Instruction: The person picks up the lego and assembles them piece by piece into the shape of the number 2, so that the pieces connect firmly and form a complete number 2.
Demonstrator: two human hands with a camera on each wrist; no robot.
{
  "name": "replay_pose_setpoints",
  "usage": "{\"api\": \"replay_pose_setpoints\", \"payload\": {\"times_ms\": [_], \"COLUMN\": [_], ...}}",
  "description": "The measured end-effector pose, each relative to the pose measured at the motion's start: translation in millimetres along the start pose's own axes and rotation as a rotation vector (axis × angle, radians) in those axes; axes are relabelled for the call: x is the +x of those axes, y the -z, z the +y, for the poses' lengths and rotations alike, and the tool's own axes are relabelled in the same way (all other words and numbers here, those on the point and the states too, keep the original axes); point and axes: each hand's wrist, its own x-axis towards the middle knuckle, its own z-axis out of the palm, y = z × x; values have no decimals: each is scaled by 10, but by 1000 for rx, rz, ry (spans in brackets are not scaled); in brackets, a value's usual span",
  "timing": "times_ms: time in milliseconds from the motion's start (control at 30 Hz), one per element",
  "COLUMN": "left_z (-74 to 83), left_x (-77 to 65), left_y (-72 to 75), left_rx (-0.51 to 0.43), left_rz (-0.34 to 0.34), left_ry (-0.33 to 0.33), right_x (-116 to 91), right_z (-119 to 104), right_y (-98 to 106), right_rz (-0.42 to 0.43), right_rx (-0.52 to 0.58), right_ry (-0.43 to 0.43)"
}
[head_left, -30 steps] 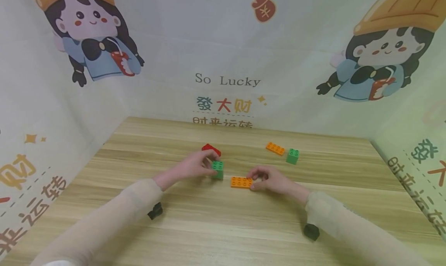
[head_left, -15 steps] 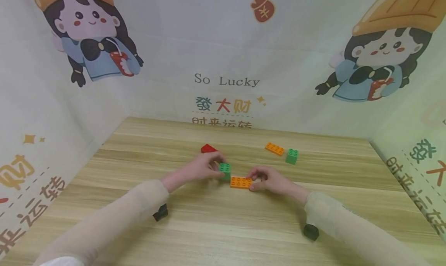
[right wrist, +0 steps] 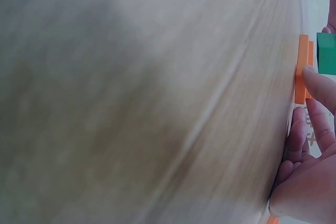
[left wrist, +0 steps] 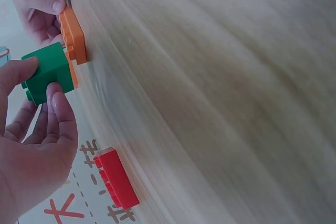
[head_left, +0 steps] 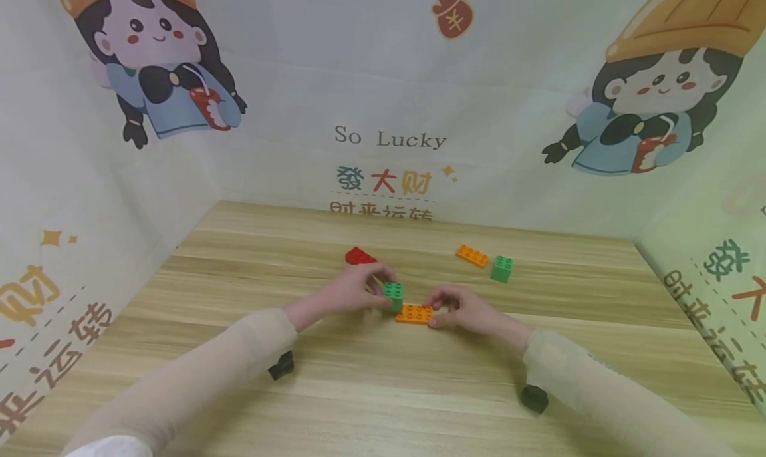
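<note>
My left hand [head_left: 353, 288] pinches a green square toy building brick [head_left: 392, 296] between thumb and fingers, studs facing up. It hovers at the left end of a flat orange brick [head_left: 413, 314], overlapping that end in the head view. A gap shows between the green brick [right wrist: 326, 53] and the orange brick's studs in the right wrist view. My right hand [head_left: 467, 308] grips the orange brick's right end, thumb on the near side and fingers behind. In the left wrist view the orange brick [left wrist: 73, 35] lies flat on the table.
A red brick [head_left: 360, 255] lies just behind my left hand. Farther back on the right are a second orange brick [head_left: 472, 255] and a second green brick [head_left: 502, 269]. A printed cloth [head_left: 287, 111] hangs behind the wooden table [head_left: 383, 397].
My left hand has carried the green brick to the right, from beside the orange brick to over its left end. My right hand and the orange brick stay in place.
</note>
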Motion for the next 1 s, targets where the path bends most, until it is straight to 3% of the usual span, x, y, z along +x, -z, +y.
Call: {"api": "replay_pose_setpoints", "payload": {"times_ms": [633,1000], "left_z": [74,27], "left_x": [31,57], "left_y": [-38,-121], "left_rx": [2,-28], "left_rz": [-6,-14], "left_ry": [25,31], "right_x": [17,0], "right_z": [21,-9], "right_y": [1,9], "right_rz": [-1,-1], "right_rx": [-6,-20], "right_ry": [-3,-1]}}
